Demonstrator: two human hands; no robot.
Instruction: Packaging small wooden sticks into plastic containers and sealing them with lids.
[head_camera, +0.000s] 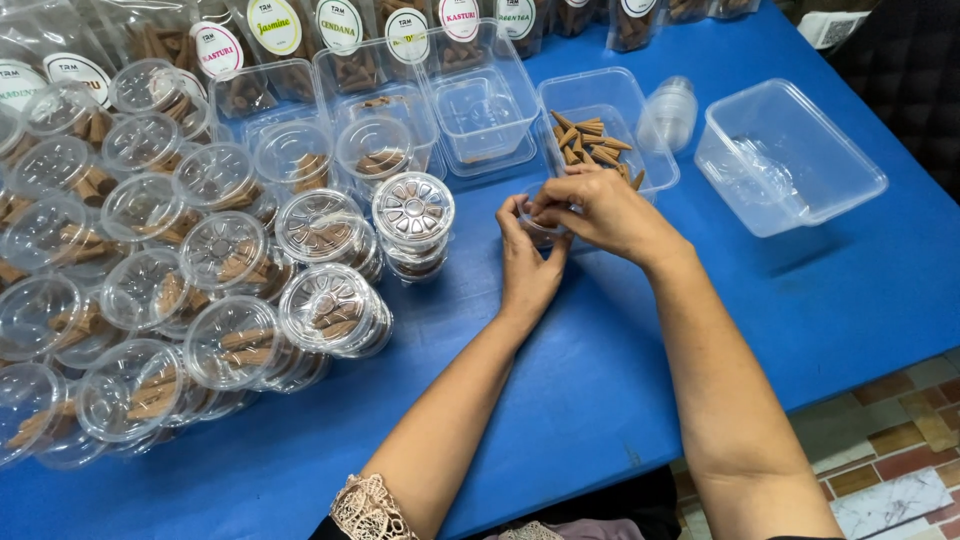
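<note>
Filling the left half of the frame: round clear lidded cups (232, 345) of brown incense cones, crowded on the blue table (600, 380). Labelled pouches (275, 30) line the upper left edge. Centre: a stack of patterned-lid cups (413, 225). Just right of it, left hand (527, 268) and right hand (597, 208) meet, fingers pinched close around a small clear cup (541, 230), mostly hidden between them. Directly above, touching the right hand's knuckles, a rectangular tub (610, 125) of loose cones. Upper right: an empty clear tub (790, 155).
</note>
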